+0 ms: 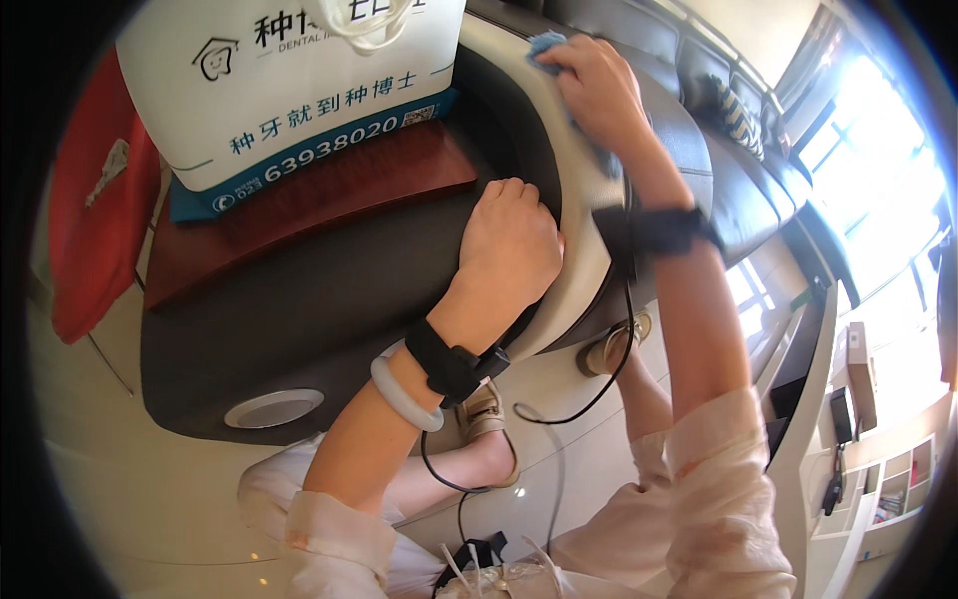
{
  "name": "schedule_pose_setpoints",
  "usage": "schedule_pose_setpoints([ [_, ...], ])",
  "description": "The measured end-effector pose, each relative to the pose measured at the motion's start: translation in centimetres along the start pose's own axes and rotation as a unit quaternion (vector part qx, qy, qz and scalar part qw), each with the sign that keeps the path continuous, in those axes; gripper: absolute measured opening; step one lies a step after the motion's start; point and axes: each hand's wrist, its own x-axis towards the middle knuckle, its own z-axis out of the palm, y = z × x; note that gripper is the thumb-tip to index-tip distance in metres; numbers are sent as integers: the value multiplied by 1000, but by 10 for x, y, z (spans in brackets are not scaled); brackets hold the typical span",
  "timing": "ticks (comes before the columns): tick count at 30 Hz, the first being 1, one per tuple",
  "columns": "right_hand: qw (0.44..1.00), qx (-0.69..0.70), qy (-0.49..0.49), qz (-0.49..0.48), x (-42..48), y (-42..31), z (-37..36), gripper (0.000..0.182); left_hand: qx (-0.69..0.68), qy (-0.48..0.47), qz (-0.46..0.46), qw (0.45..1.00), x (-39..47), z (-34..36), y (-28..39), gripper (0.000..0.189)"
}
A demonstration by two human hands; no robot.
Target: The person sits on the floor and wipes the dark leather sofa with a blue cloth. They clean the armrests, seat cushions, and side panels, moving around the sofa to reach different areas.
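My right hand (599,86) grips a bunched blue cloth (546,46) against the cream trim (572,195) of a dark leather sofa arm. Only part of the cloth shows past my fingers. Lower and to the left, my left hand (510,239) rests on the sofa's dark armrest (322,299), beside the inner edge of the trim. Its fingers are curled under into a fist, and nothing shows in it; the palm side is hidden. Black straps with small devices circle both wrists, and a pale bangle (404,395) sits on my left forearm.
A white and teal paper bag (299,112) with writing stands on a reddish wooden board (247,247) atop the armrest. A red chair (97,224) is at left. Black cables (599,404) hang near my legs. White shelving (891,487) stands at right, beyond more sofa seats (756,191).
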Motion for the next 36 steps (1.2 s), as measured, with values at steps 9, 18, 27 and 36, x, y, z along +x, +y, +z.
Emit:
schedule_pose_setpoints([
  [9, 998, -19, -3, -65, -60, -72, -46, 29, 4, -19, -19, 1000, -4, 1, 1, 24],
  [18, 984, -61, -137, -99, 27, -26, -14, 15, -9, -7, -11, 1000, 0, 3, 4, 25],
  [27, 999, -34, -6, -25, -143, -107, -62, 33, -21, -53, -42, 997, 0, -5, 1, 25],
  [36, 999, 28, -1, 34, -66, -60, -52, 29, -45, -12, 23, 999, -2, -4, -10, 32],
])
